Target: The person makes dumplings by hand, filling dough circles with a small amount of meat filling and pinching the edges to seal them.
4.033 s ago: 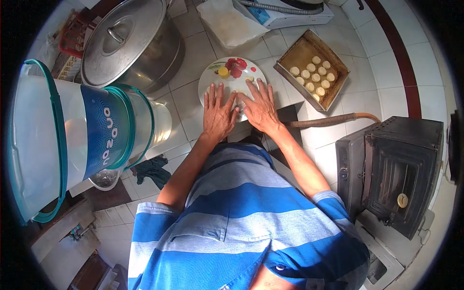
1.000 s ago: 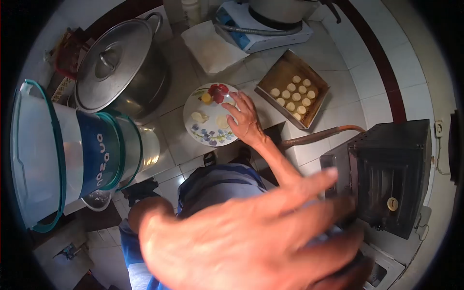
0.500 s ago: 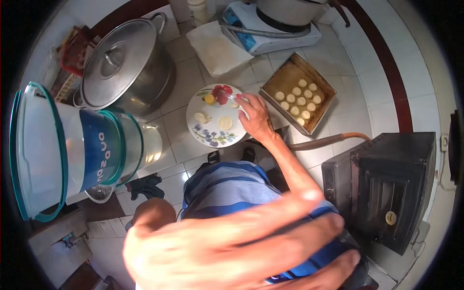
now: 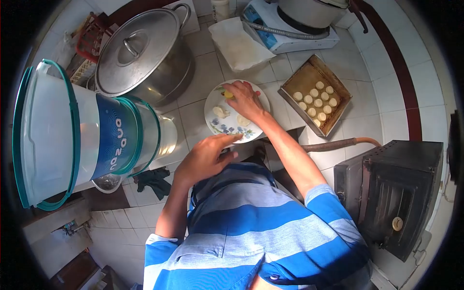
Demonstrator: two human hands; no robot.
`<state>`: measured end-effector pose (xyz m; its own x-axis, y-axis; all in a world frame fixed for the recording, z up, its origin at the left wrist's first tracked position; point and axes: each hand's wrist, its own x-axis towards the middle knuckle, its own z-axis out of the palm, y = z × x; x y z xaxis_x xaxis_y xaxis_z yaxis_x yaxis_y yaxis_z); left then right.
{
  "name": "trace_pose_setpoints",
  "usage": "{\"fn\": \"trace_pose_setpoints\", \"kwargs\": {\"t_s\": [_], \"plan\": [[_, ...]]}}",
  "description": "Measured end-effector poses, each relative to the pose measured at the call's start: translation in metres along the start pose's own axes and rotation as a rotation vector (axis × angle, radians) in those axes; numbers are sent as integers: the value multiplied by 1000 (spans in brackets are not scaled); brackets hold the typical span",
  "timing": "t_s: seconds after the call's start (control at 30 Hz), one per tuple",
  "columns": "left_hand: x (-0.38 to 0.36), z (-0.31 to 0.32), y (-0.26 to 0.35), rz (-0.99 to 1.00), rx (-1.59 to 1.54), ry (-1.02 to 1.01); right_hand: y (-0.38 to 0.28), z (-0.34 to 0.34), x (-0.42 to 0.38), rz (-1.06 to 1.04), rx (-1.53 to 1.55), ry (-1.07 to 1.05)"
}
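Observation:
A white plate with printed flowers stands on the tiled counter in front of me. My right hand reaches over its far side, thumb and fingertips closing around a small yellow thing. Just below that hand lies a flat, round piece of pale dough, and an irregular dough scrap sits to its left. At the plate's near rim, my left hand holds nothing, with its fingers stretched toward the rim and the thumb apart.
Right of the plate, a worn metal baking tin holds several small pale rounds. A large lidded pot and a clear bucket stand left. Behind are white paper and a stove; a dark oven is at right.
My left hand has swung from close before the camera to the plate's near rim. The right hand has moved left across the plate to the yellow thing. The view has shifted slightly.

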<state>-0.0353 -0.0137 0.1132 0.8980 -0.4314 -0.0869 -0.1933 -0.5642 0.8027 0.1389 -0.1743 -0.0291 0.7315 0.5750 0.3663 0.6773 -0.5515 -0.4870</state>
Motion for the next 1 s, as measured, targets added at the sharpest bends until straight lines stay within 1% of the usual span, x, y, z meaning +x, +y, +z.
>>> {"fn": "trace_pose_setpoints", "kwargs": {"t_s": [0.03,0.07,0.1,0.17,0.2,0.27,0.33,0.4,0.43,0.5,0.53,0.6,0.67,0.73,0.87,0.97,1.0], "plan": [[1,6,-18,-10,-32,52,2,4,4,-1,1,-4],[2,10,-32,-20,-68,103,5,8,5,83,39,-21],[4,13,-43,-21,-76,103,7,10,6,168,75,-37],[8,16,-58,-180,-80,209,10,9,4,198,129,-38],[12,17,-62,-182,-87,205,10,8,2,228,186,-31],[18,20,-68,-311,-58,276,9,5,-6,213,200,0],[22,29,-82,-307,-23,299,8,-2,-14,194,208,30],[24,38,-99,-157,129,404,3,-11,-29,273,301,130],[27,44,-106,-158,124,405,1,-16,-37,273,298,125],[32,56,-118,-80,284,525,-7,-26,-58,375,326,15],[34,60,-123,-83,279,525,-7,-25,-68,377,324,11],[39,65,-129,-51,318,548,-9,-23,-83,294,229,-30],[43,69,-130,-65,331,552,-12,-24,-90,297,222,-54],[46,71,-133,-77,347,552,-13,-21,-95,233,261,-21],[53,79,-138,-45,385,596,-12,-18,-95,251,249,-75],[57,82,-137,-44,364,610,-8,-14,-96,234,237,-92],[58,82,-135,-45,346,608,-7,-14,-95,195,219,-81]]}}
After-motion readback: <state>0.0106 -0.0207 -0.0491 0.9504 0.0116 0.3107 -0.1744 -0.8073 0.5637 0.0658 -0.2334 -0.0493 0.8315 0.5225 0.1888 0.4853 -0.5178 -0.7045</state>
